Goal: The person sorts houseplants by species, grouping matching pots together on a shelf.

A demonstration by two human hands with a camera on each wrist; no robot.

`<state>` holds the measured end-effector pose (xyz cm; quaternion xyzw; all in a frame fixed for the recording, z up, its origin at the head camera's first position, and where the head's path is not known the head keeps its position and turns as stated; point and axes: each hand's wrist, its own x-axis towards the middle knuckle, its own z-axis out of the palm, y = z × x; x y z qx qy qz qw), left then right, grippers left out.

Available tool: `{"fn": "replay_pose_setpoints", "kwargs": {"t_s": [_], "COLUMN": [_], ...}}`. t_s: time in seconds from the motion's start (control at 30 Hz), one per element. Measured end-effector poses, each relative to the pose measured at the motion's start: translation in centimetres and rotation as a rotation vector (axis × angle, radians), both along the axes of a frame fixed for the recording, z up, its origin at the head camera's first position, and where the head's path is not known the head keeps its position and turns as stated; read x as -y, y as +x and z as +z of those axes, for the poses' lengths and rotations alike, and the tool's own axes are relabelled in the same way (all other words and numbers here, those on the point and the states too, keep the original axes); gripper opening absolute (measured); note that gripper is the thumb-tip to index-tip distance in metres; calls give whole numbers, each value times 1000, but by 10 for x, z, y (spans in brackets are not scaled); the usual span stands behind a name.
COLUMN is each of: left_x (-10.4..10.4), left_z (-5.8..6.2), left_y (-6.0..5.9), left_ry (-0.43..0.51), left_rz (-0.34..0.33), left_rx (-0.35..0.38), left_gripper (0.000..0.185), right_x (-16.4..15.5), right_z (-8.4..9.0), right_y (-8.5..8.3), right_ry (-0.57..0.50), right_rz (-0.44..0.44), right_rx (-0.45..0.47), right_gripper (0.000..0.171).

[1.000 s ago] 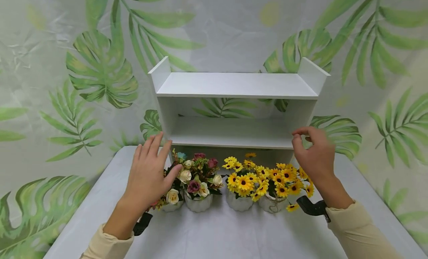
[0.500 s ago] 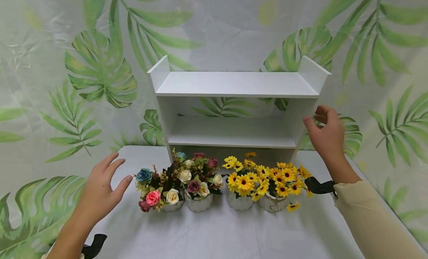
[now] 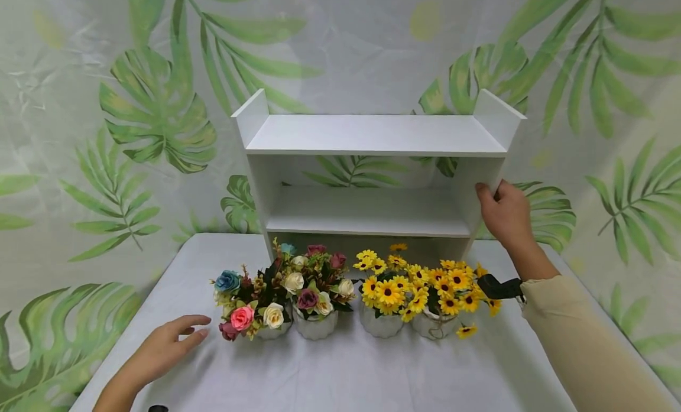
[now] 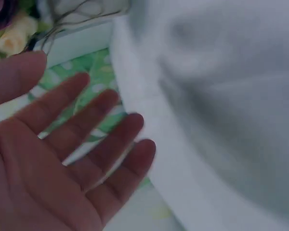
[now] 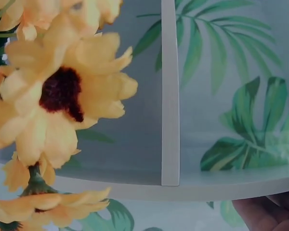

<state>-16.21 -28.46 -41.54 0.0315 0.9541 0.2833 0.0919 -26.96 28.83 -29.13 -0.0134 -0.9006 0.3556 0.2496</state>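
Right hand (image 3: 505, 214): grip closed on the right side panel of the shelf (image 3: 372, 164), thumb on the front edge, fingers wrapped behind.
Left hand (image 3: 162, 347): fingers straight and relaxed, holding nothing, low over the table (image 3: 346, 376), just left of the rose pot (image 3: 250, 308).
Shelf: white, two-tiered, upright at the table's rear against a leaf-print backdrop (image 3: 159, 110).
Pots: four in a row just before the shelf; two of mixed roses, then two of sunflowers (image 3: 420, 288).
Handling note: a one-sided hold will likely twist the shelf; judged best to steady the far side and keep clear of the blooms.
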Motion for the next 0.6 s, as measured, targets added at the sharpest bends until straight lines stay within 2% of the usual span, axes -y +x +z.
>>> {"fn": "replay_pose_setpoints", "kwargs": {"t_s": [0.1,0.2,0.33,0.4,0.47,0.53,0.6], "left_x": [-9,-22,-39,-45,-49,-52,-56], "left_z": [-9,-15,-21,-25,-29,-32,-34], "left_y": [0,-3,-11,-16,-21,-24,-27], "left_ry": [54,80,100,121,149,185,253], "left_rz": [-49,-64,-12,13,11,-22,-70], "left_rx": [-17,-57,-42,-29,-37,-59,-60], "left_gripper": [41,42,39,48,65,80,87], "right_x": [-1,-1,-1,0,1,0,-1], "right_z": [0,0,1,1,2,3,4], "right_y": [-1,-2,-2,-2,-2,-2,-3], "right_ry": [14,19,14,11,5,-16,-43], "right_rz": [-14,-19,-21,-20,-14,-2,11], "right_rx": [-7,-5,2,7,20,34,54], "right_gripper": [53,53,54,54,56,58,61]}}
